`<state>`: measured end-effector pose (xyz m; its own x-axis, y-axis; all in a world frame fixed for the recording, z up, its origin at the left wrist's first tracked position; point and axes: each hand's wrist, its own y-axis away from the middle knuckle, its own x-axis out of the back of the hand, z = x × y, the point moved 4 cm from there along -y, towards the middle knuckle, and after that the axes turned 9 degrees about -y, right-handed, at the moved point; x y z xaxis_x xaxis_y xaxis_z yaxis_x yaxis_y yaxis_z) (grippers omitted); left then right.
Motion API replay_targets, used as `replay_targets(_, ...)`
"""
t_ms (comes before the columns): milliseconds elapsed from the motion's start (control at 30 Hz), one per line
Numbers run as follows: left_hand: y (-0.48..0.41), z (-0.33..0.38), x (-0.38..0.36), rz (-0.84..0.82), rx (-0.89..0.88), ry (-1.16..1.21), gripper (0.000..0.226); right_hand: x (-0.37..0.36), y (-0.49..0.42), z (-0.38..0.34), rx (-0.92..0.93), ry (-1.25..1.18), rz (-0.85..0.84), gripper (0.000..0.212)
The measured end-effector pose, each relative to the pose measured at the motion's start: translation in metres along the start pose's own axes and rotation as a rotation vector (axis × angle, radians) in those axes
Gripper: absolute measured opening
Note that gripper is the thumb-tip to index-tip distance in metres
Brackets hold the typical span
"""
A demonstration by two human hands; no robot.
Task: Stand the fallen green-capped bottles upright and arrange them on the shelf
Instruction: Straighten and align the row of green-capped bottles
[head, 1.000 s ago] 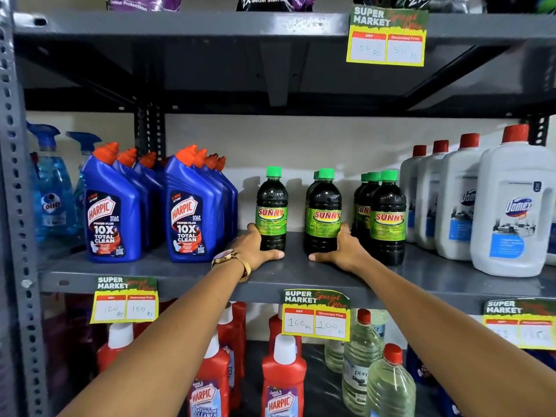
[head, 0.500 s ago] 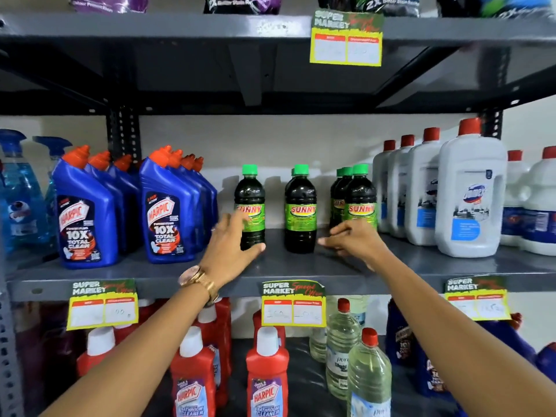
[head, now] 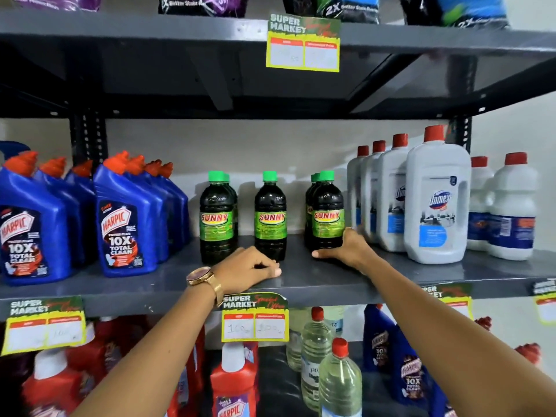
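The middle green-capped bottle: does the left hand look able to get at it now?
Probably yes. The left hand rests on the shelf right in front of the middle bottle; nothing stands between them, and gaps on both sides leave room for fingers.

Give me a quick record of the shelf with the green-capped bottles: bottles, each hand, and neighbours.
bottles: green-capped bottles, all upright, in three clusters on the middle shelf
fallen bottles: none visible
left hand: fingers curled, rests on the shelf in front of the left and middle clusters, holds nothing
right hand: holds the base of the right front bottle
left neighbours: blue Harpic bottles
right neighbours: white Domex bottles
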<state>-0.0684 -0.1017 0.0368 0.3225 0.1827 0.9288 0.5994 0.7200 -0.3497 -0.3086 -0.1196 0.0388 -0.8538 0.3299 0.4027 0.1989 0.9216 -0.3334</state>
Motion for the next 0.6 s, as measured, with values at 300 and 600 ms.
replay_targets(300,0.0005,-0.0012,-0.0017,-0.018,0.038,0.06,0.035,0.0056,-0.0037,0.0047,0.004,-0.107,0.016,0.088)
replay_targets(600,0.003,0.0031,-0.0004,-0.032,0.054,0.082,0.037,0.0021,-0.0032,0.0018,0.01,-0.049,0.025,0.088)
